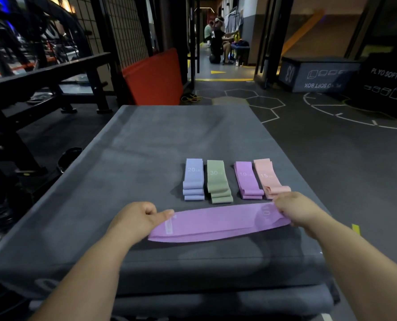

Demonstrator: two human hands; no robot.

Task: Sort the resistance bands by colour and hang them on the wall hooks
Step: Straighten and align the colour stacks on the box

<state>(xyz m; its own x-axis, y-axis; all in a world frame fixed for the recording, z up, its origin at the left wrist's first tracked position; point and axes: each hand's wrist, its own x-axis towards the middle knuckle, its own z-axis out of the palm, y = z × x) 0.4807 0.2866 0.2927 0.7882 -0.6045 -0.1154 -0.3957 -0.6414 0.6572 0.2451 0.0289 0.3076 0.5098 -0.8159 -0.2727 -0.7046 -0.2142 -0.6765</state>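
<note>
Head view: both grips clamped on one purple band (pixel 216 222), spread lengthwise over the grey surface (pixel 146 140).

Left hand (pixel 135 218) pinches the band's left end, thumb on top; right hand (pixel 292 208) holds the right end, beside the "10" mark. Just beyond the band, four folded piles lie in a row on the same surface: blue pile (pixel 193 179) marked 20, green pile (pixel 217 181) marked 30, purple pile (pixel 248 180) marked 10, pink pile (pixel 268 179) marked 15, its near end just beside the right hand. Farther off, an orange mat (pixel 155 77) leans upright; plyo boxes (pixel 318 74) stand on the floor at right.
</note>
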